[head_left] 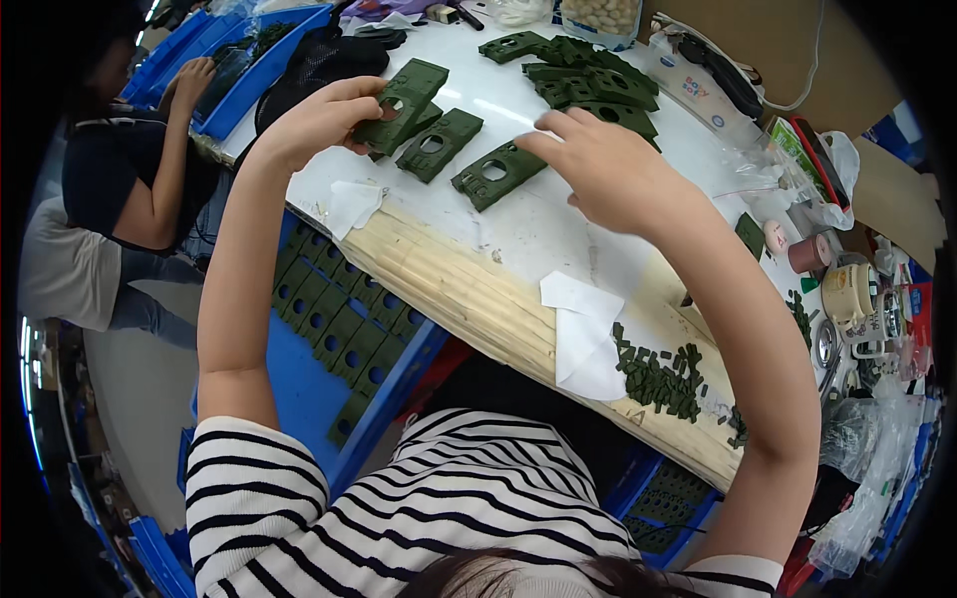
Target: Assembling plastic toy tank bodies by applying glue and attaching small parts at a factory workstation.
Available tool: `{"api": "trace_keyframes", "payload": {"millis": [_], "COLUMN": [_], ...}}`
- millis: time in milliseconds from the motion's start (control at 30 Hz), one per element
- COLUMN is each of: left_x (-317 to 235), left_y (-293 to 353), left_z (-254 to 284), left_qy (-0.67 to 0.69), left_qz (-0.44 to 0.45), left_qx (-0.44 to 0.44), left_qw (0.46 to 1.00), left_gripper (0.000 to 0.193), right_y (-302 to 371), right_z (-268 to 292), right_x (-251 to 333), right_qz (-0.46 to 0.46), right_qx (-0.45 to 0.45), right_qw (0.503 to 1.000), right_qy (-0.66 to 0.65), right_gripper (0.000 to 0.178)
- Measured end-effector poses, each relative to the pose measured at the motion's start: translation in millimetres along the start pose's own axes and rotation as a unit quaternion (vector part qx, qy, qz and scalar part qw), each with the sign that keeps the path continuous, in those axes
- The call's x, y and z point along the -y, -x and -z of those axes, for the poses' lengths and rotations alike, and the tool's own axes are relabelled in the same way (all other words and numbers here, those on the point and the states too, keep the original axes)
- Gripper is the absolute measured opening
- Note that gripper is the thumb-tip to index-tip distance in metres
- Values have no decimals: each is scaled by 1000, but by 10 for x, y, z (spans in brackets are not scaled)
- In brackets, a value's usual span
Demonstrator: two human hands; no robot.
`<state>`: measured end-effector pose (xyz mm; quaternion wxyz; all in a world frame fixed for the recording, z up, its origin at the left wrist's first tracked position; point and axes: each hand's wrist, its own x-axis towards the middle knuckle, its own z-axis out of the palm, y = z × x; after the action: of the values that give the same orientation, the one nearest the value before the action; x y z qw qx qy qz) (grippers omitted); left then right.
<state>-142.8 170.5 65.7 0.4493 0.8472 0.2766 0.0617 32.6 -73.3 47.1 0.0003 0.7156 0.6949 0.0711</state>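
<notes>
My left hand point(324, 122) is closed on a dark green plastic toy tank hull point(412, 95) with a round hole, held tilted above the far left of the table. Another hull point(440, 145) lies just right of it, and a further green piece is partly hidden beneath the held one. My right hand point(613, 174) hovers with its fingers apart, palm down, holding nothing that I can see. Its fingertips are close to the far end of a third hull point(498, 176); whether they touch it I cannot tell. Beyond them lies a heap of similar hulls point(588, 75).
Small green pieces point(663, 379) lie beside white paper point(588, 339) near the wooden table edge point(449, 264). A blue crate point(384, 399) below holds rows of hulls. At right stand a thread spool point(808, 253) and a mug point(847, 294). A co-worker point(140, 179) sits at left.
</notes>
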Motion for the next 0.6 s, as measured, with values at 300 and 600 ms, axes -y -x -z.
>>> {"api": "trace_keyframes", "payload": {"millis": [300,600], "left_x": [145,217], "left_y": [-398,-514], "left_z": [46,-133], "left_qy": [-313,-390], "left_qz": [-41,-49], "left_qx": [-56,-59], "left_qw": [947,918], "left_gripper": [41,35], "right_y": [-405,567], "right_z": [-213,208], "right_x": [-49,-16], "right_qz": [-10,-24], "right_qx": [119,30], "right_qw": [991,995], "right_qy": [-56,-89], "right_gripper": [45,41]}}
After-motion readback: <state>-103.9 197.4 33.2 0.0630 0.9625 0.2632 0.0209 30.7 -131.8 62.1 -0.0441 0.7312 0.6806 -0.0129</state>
